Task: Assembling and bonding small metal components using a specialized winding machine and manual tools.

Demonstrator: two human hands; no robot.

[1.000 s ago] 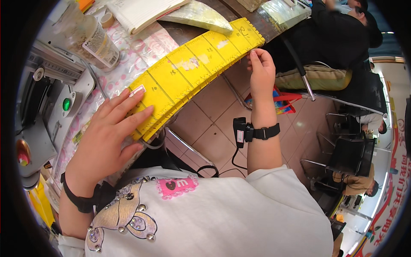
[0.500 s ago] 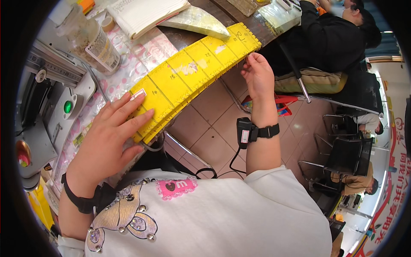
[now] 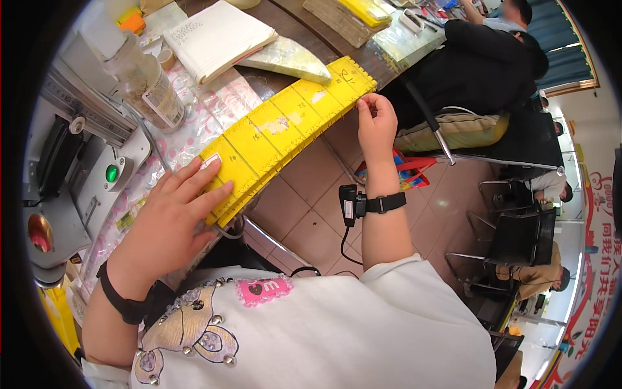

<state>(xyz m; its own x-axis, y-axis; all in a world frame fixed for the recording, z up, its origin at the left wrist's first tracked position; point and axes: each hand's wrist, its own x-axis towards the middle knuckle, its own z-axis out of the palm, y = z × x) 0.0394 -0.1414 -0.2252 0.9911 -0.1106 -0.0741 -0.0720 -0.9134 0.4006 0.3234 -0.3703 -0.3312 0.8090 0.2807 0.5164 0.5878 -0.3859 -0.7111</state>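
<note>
A long yellow board (image 3: 272, 133), ruled with dark cross lines and small marks, slants from near left to far right along the table edge. Short thin bristles or thread ends stick out along its long front edge and far end. My left hand (image 3: 165, 223) lies flat over the near end, fingers spread, next to a small white label (image 3: 210, 161). At the far right corner, my right hand (image 3: 378, 126) is closed in a pinch beside the front edge. Whatever lies between its fingertips is too small to make out. Each wrist wears a black band.
Beyond the board lie an open notebook (image 3: 220, 40) and a plastic-wrapped block (image 3: 288, 59). A clear bottle (image 3: 152, 94), a tape roll (image 3: 166, 59) and a machine with a green button (image 3: 112, 173) stand left. A person in black (image 3: 463, 65) sits far right, near a metal table leg (image 3: 440, 139).
The whole view has shifted slightly, so the board appears a little lower and further left. My right hand has turned slightly, staying pinched by the far corner. My left hand keeps its place on the board.
</note>
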